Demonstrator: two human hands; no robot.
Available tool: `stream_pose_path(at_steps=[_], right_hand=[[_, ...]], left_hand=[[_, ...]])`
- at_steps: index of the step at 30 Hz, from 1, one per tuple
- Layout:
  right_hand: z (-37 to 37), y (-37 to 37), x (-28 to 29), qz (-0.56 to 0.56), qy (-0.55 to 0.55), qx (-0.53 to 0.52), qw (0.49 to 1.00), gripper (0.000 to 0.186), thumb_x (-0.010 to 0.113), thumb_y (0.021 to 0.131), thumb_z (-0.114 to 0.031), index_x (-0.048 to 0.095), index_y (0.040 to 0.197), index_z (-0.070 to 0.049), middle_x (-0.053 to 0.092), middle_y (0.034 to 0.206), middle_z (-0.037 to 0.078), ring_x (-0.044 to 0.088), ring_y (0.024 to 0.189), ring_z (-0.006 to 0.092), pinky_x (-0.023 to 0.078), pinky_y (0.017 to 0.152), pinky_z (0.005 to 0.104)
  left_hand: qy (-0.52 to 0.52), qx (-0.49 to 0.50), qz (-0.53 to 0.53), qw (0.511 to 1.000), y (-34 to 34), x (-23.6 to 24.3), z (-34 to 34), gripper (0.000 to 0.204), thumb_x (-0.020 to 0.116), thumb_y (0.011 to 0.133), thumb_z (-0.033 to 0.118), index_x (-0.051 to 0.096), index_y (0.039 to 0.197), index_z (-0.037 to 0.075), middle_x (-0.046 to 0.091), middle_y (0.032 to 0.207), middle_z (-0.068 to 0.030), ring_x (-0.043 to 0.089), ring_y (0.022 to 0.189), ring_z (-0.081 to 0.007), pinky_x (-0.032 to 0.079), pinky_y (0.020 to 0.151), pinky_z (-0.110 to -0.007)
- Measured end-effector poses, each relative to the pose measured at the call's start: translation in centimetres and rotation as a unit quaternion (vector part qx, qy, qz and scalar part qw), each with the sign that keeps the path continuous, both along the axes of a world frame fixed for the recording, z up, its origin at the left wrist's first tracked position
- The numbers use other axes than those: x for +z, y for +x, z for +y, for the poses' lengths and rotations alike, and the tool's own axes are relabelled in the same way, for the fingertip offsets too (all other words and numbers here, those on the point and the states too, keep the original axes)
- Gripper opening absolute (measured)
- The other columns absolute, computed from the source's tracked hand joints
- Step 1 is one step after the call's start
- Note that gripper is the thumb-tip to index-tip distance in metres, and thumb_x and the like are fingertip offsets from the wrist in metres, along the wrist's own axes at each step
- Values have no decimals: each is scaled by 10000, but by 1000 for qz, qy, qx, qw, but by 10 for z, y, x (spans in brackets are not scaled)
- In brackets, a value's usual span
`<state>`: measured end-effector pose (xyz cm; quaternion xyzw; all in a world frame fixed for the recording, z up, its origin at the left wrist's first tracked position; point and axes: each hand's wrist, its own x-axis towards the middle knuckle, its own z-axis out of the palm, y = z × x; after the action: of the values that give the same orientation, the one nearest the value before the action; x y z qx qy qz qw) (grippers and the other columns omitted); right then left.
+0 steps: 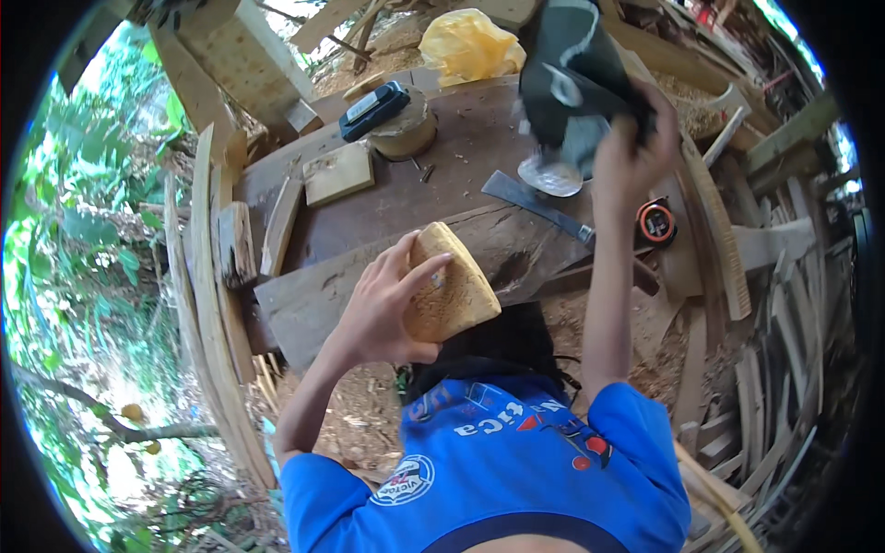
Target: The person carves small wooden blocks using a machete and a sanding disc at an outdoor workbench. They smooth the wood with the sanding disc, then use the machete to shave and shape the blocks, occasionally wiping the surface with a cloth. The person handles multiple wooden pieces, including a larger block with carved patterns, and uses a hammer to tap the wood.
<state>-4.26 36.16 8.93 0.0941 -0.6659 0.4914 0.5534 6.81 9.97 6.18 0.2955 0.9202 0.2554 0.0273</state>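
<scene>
My left hand (380,309) grips a pale yellow wooden block (452,295), fingers on its upper edge and thumb along its lower side. It holds the block above the near edge of the wooden bench (461,129). Farther right, my right hand (636,143), partly blurred, closes on the lower right edge of a dark grey-green cloth item (567,55), perhaps a bag or a cap. Just below the cloth is a clear, shiny plastic piece (553,177). A flat metal blade (535,205) rests on the bench left of my right forearm.
Right of my forearm sits an orange-and-black tape measure (656,222). A black device (373,109) rests on a round wood piece (406,134), behind a small board (338,177). At the back lies a yellow plastic bag (470,46). Long wood strips (198,276) stand along the left.
</scene>
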Motion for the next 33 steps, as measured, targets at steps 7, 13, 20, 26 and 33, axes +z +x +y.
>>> stream_pose_path(at_steps=[7, 13, 20, 26, 33], right_hand=[[6, 33, -1, -187, 227, -13, 956, 386, 607, 765, -94, 558, 1147, -73, 537, 1158, 162, 481, 1141, 312, 357, 973, 395], [134, 110, 3, -329, 321, -120, 880, 277, 579, 814, -107, 585, 1078, -24, 549, 1138, 137, 507, 1099, 277, 398, 909, 382], [224, 126, -40, -606, 379, -114, 690, 423, 591, 815, -164, 478, 1214, -80, 486, 1148, 196, 508, 1045, 361, 389, 920, 415], [202, 114, -56, -635, 343, -138, 679, 506, 600, 817, -199, 405, 1284, -196, 441, 1137, 239, 475, 1057, 414, 391, 913, 450], [224, 95, -77, -578, 374, -133, 713, 381, 556, 853, -199, 484, 1228, -200, 466, 1027, 209, 503, 977, 396, 411, 857, 448]], left_hand=[[-17, 3, 0, 1000, -14, -17, 3, 926, 781, 427, 308, 460, 1290, 215, 298, 1367, -241, 352, 1229, -410, 302, 1022, -470], [14, -49, 32, 998, -34, -19, 2, 750, 770, 578, 349, 494, 1260, 204, 285, 1381, -223, 371, 1209, -416, 331, 1000, -465], [108, 107, 8, 988, -126, -58, -7, 389, 666, 742, 196, 601, 1081, 15, 581, 1062, -205, 582, 956, -314, 460, 843, -364], [12, 128, 27, 991, -160, -77, -6, 348, 659, 724, 178, 628, 1017, -8, 640, 845, -205, 630, 790, -313, 485, 745, -379], [8, 134, 26, 991, -164, -75, 4, 264, 650, 725, 158, 651, 952, 25, 649, 810, -170, 631, 776, -299, 486, 718, -376]])
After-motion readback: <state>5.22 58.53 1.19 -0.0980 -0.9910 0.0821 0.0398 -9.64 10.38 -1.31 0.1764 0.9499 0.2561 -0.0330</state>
